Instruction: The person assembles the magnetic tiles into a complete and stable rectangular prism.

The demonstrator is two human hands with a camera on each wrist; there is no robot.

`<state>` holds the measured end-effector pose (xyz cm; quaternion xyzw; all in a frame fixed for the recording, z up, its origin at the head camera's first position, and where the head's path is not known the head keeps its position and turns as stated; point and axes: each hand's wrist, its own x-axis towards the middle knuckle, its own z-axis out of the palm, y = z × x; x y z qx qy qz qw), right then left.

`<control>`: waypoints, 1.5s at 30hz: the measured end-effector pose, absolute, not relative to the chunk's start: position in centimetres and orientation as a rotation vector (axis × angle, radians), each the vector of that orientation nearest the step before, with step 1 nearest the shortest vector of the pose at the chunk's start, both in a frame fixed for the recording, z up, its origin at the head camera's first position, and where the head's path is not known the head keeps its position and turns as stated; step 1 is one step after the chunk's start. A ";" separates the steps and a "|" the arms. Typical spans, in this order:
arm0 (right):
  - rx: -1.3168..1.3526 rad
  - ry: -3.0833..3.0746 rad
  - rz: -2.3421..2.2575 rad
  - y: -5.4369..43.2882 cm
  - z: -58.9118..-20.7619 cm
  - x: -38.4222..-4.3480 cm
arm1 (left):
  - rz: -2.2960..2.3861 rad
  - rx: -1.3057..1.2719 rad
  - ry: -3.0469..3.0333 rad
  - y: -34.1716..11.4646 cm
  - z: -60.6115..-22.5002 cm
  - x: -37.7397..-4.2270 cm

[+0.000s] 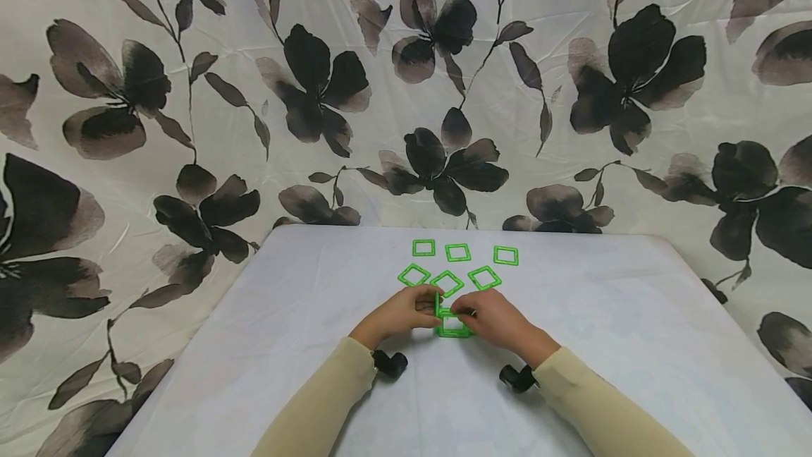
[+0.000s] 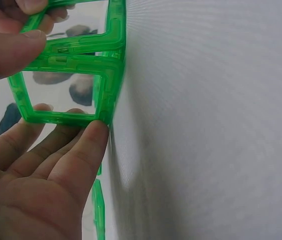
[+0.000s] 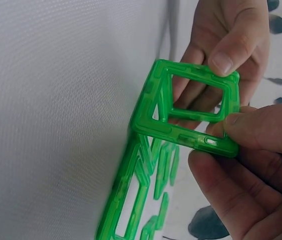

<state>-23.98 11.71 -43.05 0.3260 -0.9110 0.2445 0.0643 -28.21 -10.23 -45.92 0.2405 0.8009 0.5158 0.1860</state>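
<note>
Several green square magnetic tiles (image 1: 454, 334) stand joined at an angle on the table between the hands. My left hand (image 1: 406, 310) holds the upright tile (image 2: 61, 119) at the structure's left, its thumb at one edge and fingertips along the opposite edge, as the left wrist view shows. From the other side my right hand (image 1: 497, 319) pinches the front tile (image 3: 180, 134) near a corner, thumb on its face and fingers behind. In the right wrist view the left thumb touches that tile's edge too. Part of the structure is hidden behind the fingers.
Behind the structure, loose tiles lie flat in two rows, among them one tile (image 1: 423, 253) at the back left and another (image 1: 506, 261) at the back right. A white cloth covers the table (image 1: 254, 358). A flower-print curtain (image 1: 355, 182) hangs beyond its far edge.
</note>
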 end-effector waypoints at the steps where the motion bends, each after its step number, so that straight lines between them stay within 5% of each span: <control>1: 0.984 -2.751 0.739 11.7 -43.1 -24.0 | 1.453 0.680 2.256 -10.2 -45.9 -28.2; 45: 0.734 -2.947 0.739 14.4 -42.7 -27.2 | 1.445 0.630 2.265 -10.3 -45.9 -28.2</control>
